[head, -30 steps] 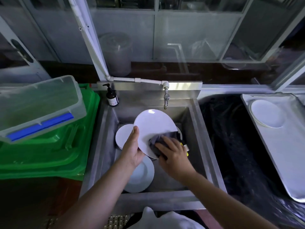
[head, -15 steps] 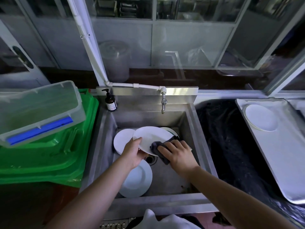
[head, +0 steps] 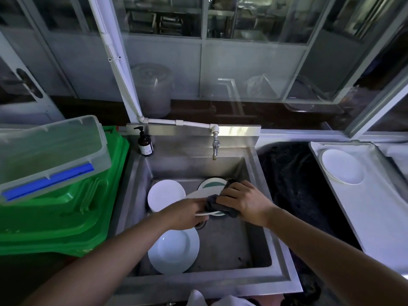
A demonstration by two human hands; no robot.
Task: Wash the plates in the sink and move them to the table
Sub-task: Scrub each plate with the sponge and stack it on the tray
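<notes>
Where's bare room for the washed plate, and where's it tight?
Free: the tray surface nearer than its lone plate; also the sink floor right of the front plate. Crowded: sink's left and back, with plates and both hands, left, right.

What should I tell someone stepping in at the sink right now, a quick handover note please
Left hand grips the held plate by its near rim, low over the sink.
Right hand presses a dark cloth on that plate.
Done: one white plate sits on the tray at right.
Left: finish this plate, then the three others in the sink, at back left, front and the green-marked one.
</notes>
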